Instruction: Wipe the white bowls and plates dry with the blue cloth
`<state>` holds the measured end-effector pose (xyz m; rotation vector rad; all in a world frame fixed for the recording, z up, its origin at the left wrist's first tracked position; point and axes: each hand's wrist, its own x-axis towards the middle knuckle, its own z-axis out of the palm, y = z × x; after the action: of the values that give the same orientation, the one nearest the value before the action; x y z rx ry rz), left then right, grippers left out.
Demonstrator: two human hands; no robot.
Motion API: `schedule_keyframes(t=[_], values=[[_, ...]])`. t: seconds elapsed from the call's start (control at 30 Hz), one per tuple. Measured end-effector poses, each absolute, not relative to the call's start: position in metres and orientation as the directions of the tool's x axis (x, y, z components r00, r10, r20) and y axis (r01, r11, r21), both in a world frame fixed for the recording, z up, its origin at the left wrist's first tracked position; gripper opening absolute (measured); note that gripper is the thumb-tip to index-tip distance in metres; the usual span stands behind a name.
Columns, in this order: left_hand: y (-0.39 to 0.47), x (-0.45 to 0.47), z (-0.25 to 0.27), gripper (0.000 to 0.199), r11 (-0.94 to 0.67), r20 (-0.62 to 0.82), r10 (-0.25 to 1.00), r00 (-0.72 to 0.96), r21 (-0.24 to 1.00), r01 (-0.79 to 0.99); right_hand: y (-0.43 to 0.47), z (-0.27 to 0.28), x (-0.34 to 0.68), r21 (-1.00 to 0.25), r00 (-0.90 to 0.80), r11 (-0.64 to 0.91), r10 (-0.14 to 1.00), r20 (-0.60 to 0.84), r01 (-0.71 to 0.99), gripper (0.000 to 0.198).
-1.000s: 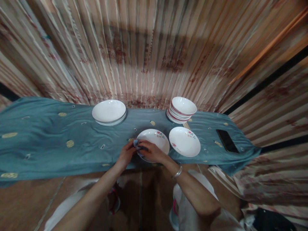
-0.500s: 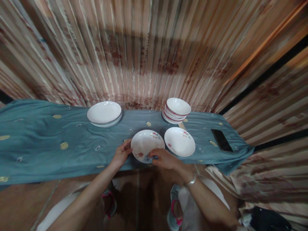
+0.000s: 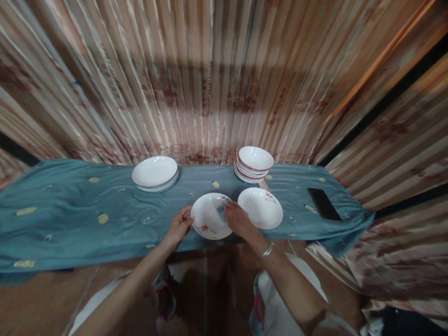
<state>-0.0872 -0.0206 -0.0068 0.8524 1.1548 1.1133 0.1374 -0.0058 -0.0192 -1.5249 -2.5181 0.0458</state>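
Observation:
A white plate (image 3: pixel 208 212) with flower prints lies near the front edge of the cloth-covered table. At its left rim my left hand (image 3: pixel 181 224) is closed, thumb and fingers gripping the edge. My right hand (image 3: pixel 238 218) is over the plate's right side, its fingers bunched on a small bluish-grey cloth (image 3: pixel 221 210) pressed to the inner surface; part of the cloth is hidden under the fingers. Just to the right sits a second white flowered plate (image 3: pixel 261 209), partly behind my right hand.
Larger white plates (image 3: pixel 155 172) are stacked at the back left. A stack of white bowls (image 3: pixel 255 161) with red bands stands at the back right. A black phone (image 3: pixel 324 204) lies on the right of the blue-green tablecloth (image 3: pixel 77 214). Pleated curtains (image 3: pixel 196 93) hang behind.
My right hand has moved with the cloth from the plate's near side up to its right side. My left hand keeps its grip on the left rim. The view has shifted slightly.

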Motion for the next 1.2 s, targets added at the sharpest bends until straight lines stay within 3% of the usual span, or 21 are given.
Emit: schedule_keyframes(t=[0.2, 0.4, 0.57, 0.77, 0.93, 1.1, 1.2], values=[[-0.025, -0.083, -0.013, 0.048, 0.214, -0.222, 0.975, -0.003, 0.940, -0.265, 0.004, -0.026, 0.127, -0.100, -0.429, 0.447, 0.889, 0.160, 0.889, 0.024], [-0.025, -0.081, -0.024, 0.049, 0.181, -0.198, 0.980, -0.029, 0.941, -0.285, 0.009, -0.032, 0.125, -0.330, -0.348, 0.428, 0.896, 0.275, 0.842, 0.034], [-0.024, -0.079, -0.022, 0.048, 0.196, -0.207, 0.978, -0.009, 0.936, -0.291, 0.020, -0.041, 0.116, -0.502, -0.285, 0.393, 0.916, 0.281, 0.770, 0.048], [-0.028, -0.077, -0.014, 0.046, 0.210, -0.219, 0.976, 0.004, 0.928, -0.307, 0.027, -0.048, 0.094, -0.653, -0.378, 0.442, 0.892, 0.248, 0.615, 0.053], [-0.028, -0.081, -0.011, 0.048, 0.295, -0.313, 0.950, -0.001, 0.895, -0.335, 0.016, -0.038, 0.076, -0.701, -0.479, 0.465, 0.855, 0.198, 0.541, 0.054], [-0.027, -0.084, -0.011, 0.030, 0.304, -0.344, 0.938, -0.051, 0.882, -0.360, -0.001, -0.025, 0.074, -0.759, -0.565, 0.483, 0.804, 0.187, 0.437, 0.053], [-0.026, -0.085, -0.014, 0.034, 0.312, -0.358, 0.932, -0.059, 0.873, -0.374, -0.012, -0.017, 0.077, -0.786, -0.604, 0.476, 0.779, 0.169, 0.395, 0.046]])
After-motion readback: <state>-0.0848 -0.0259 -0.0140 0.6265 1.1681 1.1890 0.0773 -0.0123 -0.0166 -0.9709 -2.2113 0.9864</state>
